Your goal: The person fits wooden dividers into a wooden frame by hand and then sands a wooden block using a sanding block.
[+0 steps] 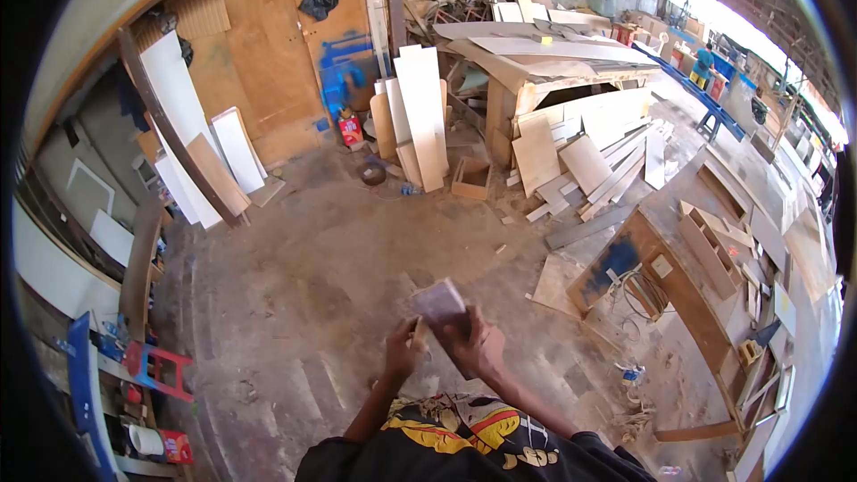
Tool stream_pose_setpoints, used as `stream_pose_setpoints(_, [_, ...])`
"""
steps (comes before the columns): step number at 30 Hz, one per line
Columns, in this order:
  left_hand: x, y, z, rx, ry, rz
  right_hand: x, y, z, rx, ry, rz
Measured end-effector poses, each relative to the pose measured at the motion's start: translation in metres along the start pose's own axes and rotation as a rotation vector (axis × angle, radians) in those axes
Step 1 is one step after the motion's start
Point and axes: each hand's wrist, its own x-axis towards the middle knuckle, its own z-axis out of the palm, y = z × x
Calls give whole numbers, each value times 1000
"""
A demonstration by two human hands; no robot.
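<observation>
Flat piece (438,301), one, rectangular, greyish, material uncertain; raised over the floor, near middle, tilted, in front of the person's dark printed shirt (473,433). Right hand (478,344), one: clamped on the piece at its right side. Left hand (406,348), one: fingers curled beside the piece's near left edge; whether it grips or merely brushes, cannot tell. Handling note, by judgement: a firm right-hand hold with the left hand bracing the opposite edge should keep the piece from twisting; fingertips best kept clear of sharp corners. Floor (357,250), dusty, all around. To right: wooden frame (647,241), blue-stained. Far: upright boards (420,107), leaning; open box (470,187); pile of loose panels (536,156). To left: red stool (136,362), one
</observation>
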Motion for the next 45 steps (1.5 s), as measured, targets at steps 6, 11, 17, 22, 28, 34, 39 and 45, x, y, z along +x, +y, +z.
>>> stream_pose_setpoints(6, [-1,-16,4,-66,-18,-7,-6,5,4,101,36,-68])
stream_pose_setpoints(11, [-6,-19,3,25,31,-166,-8,2,6,68,-25,-7])
stream_pose_setpoints(17, [-18,-39,20,-153,137,-169,-6,6,6,-16,-29,105])
stream_pose_setpoints(22, [-15,-17,-4,54,82,-72,-17,-2,13,87,-122,19])
stream_pose_setpoints(28, [-27,-5,9,-86,120,-58,-7,19,24,-24,-57,109])
stream_pose_setpoints(34, [-18,-23,-15,141,123,-135,-14,-6,20,127,-142,30])
stream_pose_setpoints(39, [-28,-18,2,-44,131,-14,-3,11,29,-56,-64,140])
stream_pose_setpoints(45, [-20,-37,-15,69,51,-240,-16,-5,21,76,-114,-11])
